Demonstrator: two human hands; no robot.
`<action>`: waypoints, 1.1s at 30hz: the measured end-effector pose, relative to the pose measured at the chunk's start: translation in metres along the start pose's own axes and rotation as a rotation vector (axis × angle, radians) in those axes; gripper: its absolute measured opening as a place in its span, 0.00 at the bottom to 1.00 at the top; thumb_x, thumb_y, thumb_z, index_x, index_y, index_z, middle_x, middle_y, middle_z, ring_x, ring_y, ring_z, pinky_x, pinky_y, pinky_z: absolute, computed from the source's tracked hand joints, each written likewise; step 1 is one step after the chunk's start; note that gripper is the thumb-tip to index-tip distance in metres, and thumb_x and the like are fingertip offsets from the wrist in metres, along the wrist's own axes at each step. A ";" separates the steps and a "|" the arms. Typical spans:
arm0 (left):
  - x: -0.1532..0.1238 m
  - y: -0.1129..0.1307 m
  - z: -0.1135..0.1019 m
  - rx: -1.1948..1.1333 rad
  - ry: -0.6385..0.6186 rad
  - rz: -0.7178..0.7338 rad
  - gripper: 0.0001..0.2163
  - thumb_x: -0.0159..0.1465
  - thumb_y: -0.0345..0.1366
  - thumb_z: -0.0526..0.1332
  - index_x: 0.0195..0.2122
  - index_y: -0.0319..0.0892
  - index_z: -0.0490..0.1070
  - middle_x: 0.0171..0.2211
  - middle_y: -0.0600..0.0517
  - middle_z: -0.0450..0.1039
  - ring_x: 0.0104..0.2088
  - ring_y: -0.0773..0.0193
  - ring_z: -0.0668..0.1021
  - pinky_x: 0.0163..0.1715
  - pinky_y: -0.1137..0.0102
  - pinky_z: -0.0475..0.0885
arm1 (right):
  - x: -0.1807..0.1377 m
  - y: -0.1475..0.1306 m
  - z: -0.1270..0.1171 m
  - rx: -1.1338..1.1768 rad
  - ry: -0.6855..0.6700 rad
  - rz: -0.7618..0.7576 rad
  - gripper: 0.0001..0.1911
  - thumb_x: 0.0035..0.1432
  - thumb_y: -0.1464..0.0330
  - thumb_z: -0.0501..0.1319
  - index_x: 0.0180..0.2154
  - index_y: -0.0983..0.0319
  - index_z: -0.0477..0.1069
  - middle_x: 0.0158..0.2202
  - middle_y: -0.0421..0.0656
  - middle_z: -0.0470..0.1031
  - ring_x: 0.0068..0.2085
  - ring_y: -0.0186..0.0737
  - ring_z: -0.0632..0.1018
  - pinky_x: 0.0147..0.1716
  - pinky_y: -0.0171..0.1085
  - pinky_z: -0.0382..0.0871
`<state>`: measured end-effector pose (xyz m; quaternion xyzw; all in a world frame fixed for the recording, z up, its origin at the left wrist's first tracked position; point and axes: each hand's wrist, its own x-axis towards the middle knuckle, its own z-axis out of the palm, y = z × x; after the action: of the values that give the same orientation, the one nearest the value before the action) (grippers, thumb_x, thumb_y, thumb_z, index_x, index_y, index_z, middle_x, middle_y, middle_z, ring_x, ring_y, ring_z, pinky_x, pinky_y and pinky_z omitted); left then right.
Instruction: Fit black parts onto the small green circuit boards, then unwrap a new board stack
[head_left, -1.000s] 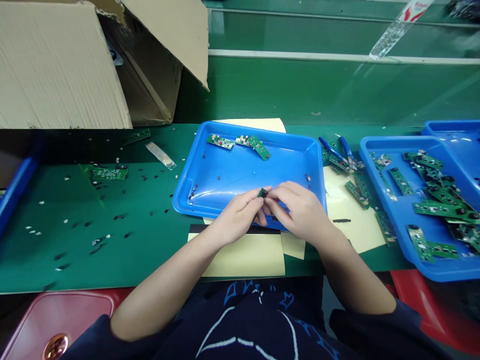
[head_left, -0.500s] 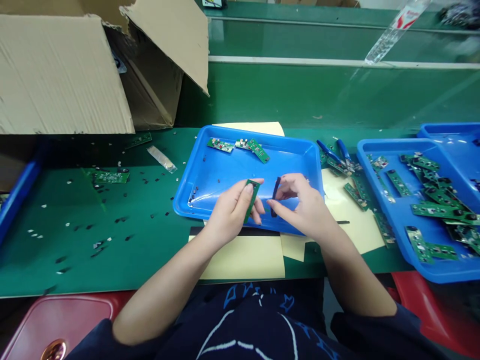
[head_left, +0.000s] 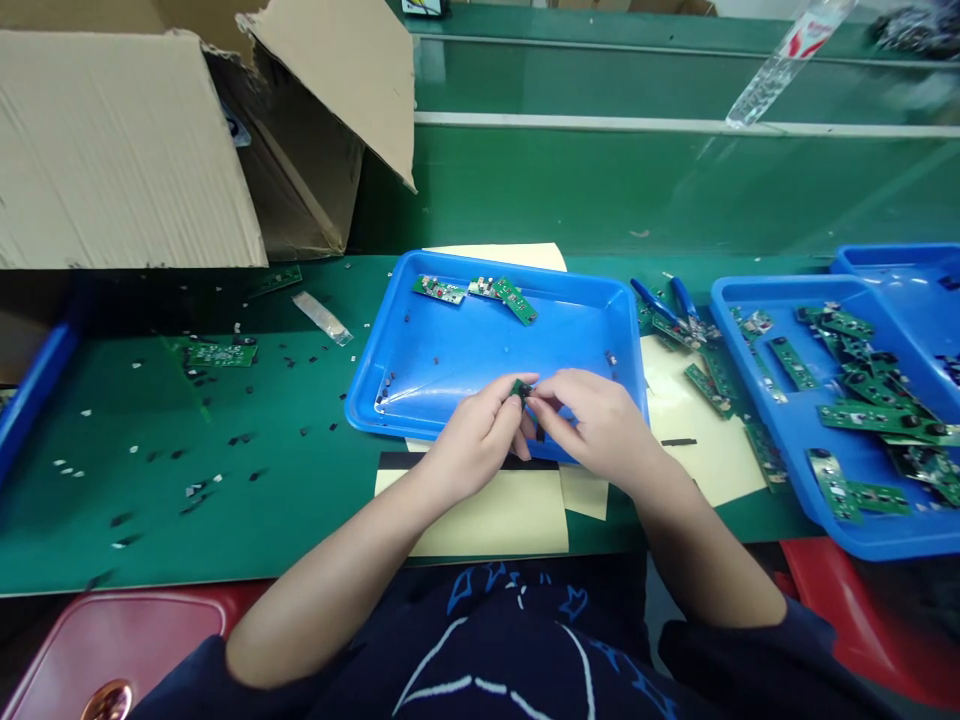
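Observation:
Over the front edge of a blue tray (head_left: 442, 350) my two hands meet. My left hand (head_left: 484, 430) is closed round a small green circuit board (head_left: 519, 388), mostly covered by the fingers. The fingertips of my right hand (head_left: 592, 415) press against the board's end, pinching a black strip (head_left: 541, 432) whose lower part shows below them. Exactly where strip and board touch is hidden. Farther back in the same tray lie a few more boards (head_left: 514, 300), with tiny dark bits near its left and right sides.
A second blue tray (head_left: 780, 310) at the right holds several piled circuit boards. Blue-handled pliers (head_left: 679, 310) lie between the trays. At the left, a cardboard box (head_left: 127, 150) stands behind scattered small chips. Yellow paper (head_left: 480, 515) lies before me; a plastic bottle (head_left: 780, 70) is at the back.
My right hand has moved left with the black strip, up to the board. My left hand has turned the board, so less of it shows.

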<state>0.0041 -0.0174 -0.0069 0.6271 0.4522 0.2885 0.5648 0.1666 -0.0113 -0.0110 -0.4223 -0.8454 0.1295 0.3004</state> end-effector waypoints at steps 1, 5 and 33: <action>0.000 0.001 0.000 0.023 0.000 0.004 0.17 0.65 0.31 0.45 0.51 0.37 0.64 0.20 0.56 0.69 0.23 0.67 0.75 0.31 0.70 0.68 | 0.000 0.000 0.001 -0.028 0.005 -0.010 0.10 0.61 0.71 0.52 0.28 0.63 0.67 0.26 0.45 0.73 0.29 0.39 0.73 0.30 0.37 0.66; 0.000 0.003 0.000 0.095 0.012 0.020 0.16 0.65 0.31 0.45 0.49 0.38 0.66 0.19 0.56 0.70 0.24 0.66 0.75 0.33 0.70 0.67 | -0.001 -0.001 0.001 -0.104 0.017 -0.035 0.11 0.61 0.71 0.52 0.26 0.63 0.68 0.24 0.44 0.73 0.27 0.38 0.72 0.27 0.36 0.65; -0.005 0.010 -0.019 -0.170 0.434 0.204 0.15 0.66 0.40 0.50 0.44 0.36 0.70 0.22 0.54 0.71 0.16 0.72 0.71 0.20 0.75 0.68 | -0.005 -0.010 0.003 0.572 0.046 0.216 0.24 0.55 0.67 0.60 0.54 0.61 0.63 0.26 0.38 0.72 0.29 0.35 0.74 0.40 0.41 0.72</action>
<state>-0.0124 -0.0130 0.0073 0.5432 0.4715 0.5085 0.4733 0.1607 -0.0213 -0.0103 -0.4107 -0.7177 0.3839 0.4108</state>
